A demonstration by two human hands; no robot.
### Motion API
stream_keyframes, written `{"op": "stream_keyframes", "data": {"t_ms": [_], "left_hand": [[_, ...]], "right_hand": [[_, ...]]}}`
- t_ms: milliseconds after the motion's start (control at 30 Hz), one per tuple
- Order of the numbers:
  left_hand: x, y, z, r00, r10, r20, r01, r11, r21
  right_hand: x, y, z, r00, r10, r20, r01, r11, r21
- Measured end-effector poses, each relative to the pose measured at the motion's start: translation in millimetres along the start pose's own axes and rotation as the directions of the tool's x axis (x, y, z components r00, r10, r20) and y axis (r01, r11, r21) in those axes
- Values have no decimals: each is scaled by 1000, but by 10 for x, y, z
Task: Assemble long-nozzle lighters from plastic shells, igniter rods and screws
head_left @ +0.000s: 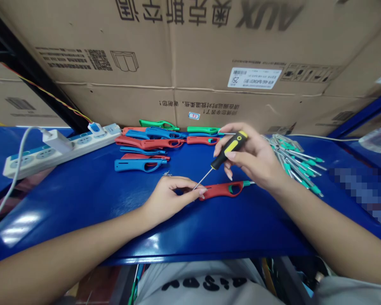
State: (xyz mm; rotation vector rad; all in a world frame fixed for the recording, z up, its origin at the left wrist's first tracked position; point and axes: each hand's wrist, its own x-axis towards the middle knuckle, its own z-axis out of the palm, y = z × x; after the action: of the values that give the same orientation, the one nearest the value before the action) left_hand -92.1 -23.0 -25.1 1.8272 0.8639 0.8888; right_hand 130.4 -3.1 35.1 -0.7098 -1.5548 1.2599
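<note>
My right hand [252, 154] grips a screwdriver [230, 150] with a black and yellow handle, its thin shaft slanting down to the left. The tip meets the fingers of my left hand [178, 192], where thumb and forefinger are pinched together. What that pinch holds, if anything, is too small to make out. Against those fingertips lies the handle end of a red gas lighter [220, 191], with a green trigger and a metal nozzle pointing right. Just behind my left hand is a small heap of screws [167, 173].
Several blue, red and green lighter bodies [141, 165] lie at the back left and centre. Metal nozzle tubes with green ends [296, 163] are piled at the right. A white power strip [79, 146] runs along the left, before a large cardboard box [197, 51].
</note>
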Motion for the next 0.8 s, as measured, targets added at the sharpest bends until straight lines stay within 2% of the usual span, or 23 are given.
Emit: {"op": "stream_keyframes", "data": {"t_ms": [133,300,500,800], "left_hand": [[12,-76,0,998,26,-64,-22,998,59],[27,-119,-15,994,48,-96,-36,992,123],[38,-92,-13,993,94,-66,-86,989,118],[25,-101,-6,987,143,-77,-134,985,108]], "right_hand": [[-82,48,33,988,-137,-72,123,978,-167],[-66,158,-94,947,-291,-138,230,911,-342],[-43,287,-191,939,-327,-102,255,866,-429],[-85,284,-104,934,-350,-68,277,834,-478]]}}
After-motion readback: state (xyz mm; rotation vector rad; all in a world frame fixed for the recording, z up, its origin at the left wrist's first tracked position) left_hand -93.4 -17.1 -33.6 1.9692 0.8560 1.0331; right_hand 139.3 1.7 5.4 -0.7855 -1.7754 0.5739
